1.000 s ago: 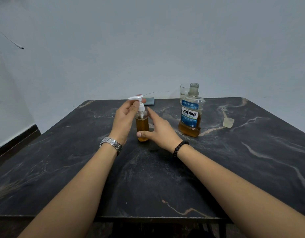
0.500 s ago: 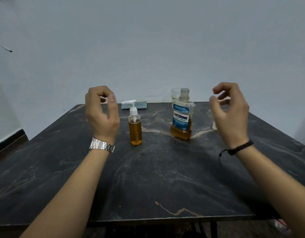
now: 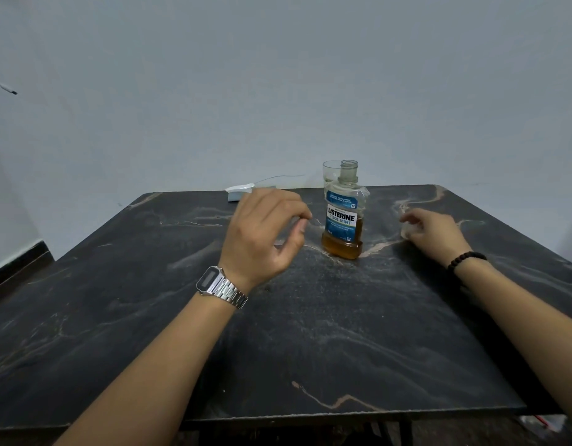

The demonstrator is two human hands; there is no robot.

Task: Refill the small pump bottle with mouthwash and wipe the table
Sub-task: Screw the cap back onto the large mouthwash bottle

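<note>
Just right of the left hand (image 3: 262, 233): clear plastic mouthwash bottle (image 3: 343, 217) with blue-and-white label, upright on the dark marble-patterned counter (image 3: 342, 333), cap off, amber liquid filling the lower part. Left hand raised above the counter, fingers loosely curled, holding nothing; silver metal wristwatch (image 3: 222, 286) on the wrist. Small pump bottle almost wholly hidden behind that hand; only its white pump head (image 3: 239, 188) visible past the knuckles. Clear drinking glass (image 3: 330, 172) directly behind the mouthwash bottle. Pale blue cloth (image 3: 235, 196) beyond the left hand, near the far counter edge. Right hand (image 3: 434, 233) low at the counter, well right of the mouthwash bottle, fingers curled round a small translucent cap (image 3: 407, 231); black bead bracelet (image 3: 466, 259) on its wrist.
</note>
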